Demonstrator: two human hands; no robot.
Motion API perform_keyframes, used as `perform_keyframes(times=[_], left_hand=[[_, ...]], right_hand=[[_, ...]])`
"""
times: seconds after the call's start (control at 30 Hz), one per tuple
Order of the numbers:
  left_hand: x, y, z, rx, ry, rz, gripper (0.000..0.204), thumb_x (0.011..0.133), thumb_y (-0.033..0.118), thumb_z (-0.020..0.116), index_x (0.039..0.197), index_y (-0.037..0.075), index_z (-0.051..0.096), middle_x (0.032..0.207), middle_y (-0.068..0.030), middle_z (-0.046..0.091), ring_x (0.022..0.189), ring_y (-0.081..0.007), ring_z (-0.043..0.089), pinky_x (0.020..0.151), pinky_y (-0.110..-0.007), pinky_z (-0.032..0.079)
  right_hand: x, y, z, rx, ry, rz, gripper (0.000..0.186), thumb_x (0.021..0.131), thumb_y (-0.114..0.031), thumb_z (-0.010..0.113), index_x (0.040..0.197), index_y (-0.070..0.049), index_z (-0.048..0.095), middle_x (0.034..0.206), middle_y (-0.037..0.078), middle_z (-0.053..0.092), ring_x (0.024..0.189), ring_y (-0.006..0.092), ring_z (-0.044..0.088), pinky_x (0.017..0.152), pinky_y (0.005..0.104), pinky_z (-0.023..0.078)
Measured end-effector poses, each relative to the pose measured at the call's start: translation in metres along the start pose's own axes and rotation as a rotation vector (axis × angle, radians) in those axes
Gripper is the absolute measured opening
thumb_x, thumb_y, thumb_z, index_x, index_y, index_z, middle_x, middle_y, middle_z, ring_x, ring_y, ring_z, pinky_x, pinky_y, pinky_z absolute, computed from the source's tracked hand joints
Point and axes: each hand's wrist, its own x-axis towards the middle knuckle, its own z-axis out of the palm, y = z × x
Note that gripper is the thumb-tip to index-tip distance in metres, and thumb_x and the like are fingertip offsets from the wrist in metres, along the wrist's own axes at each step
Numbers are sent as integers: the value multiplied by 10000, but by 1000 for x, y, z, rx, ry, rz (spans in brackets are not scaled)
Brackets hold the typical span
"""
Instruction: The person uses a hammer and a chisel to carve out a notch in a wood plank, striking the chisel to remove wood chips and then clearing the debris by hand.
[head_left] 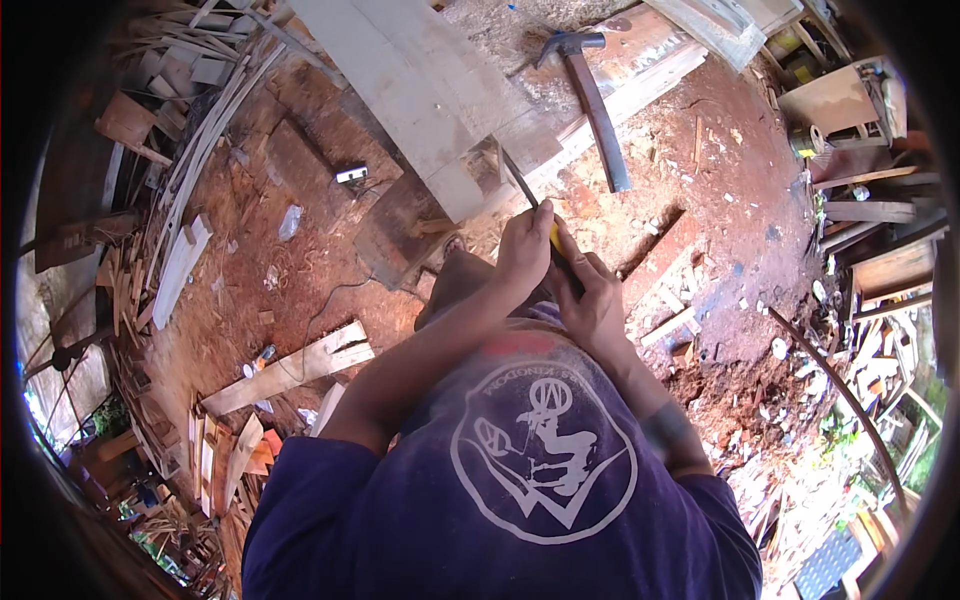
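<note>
A slim, dark-shafted hand tool (pixel 522 183) with a yellow-and-black handle is grasped by the left hand (pixel 525 248) and the right hand (pixel 590 292) together, its shaft pointed away from the body. Just beyond the grip, a wide pale board (pixel 410 85) is seen; beyond it to the right, a claw hammer (pixel 595 115) is laid across a plank (pixel 650 52).

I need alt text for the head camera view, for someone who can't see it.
Left hand and right hand together grip a dark-shafted tool with yellow on it, its far end by pale boards. A hammer lies ahead, to the right, and wood scraps litter the reddish ground.
</note>
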Motion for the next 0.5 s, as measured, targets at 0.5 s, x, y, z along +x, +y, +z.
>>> perform_keyframes(times=[0.5], left_hand=[[-8,32,3,-192,-65,-175,395,1079,327,466,884,38,653,843,-50,656,759,-148,617,725,-327,513]], right_hand=[[10,-27,-35,-51,-56,-18,539,884,-1,655,1419,-15,585,851,217,657,721,357,677,673,434,528]])
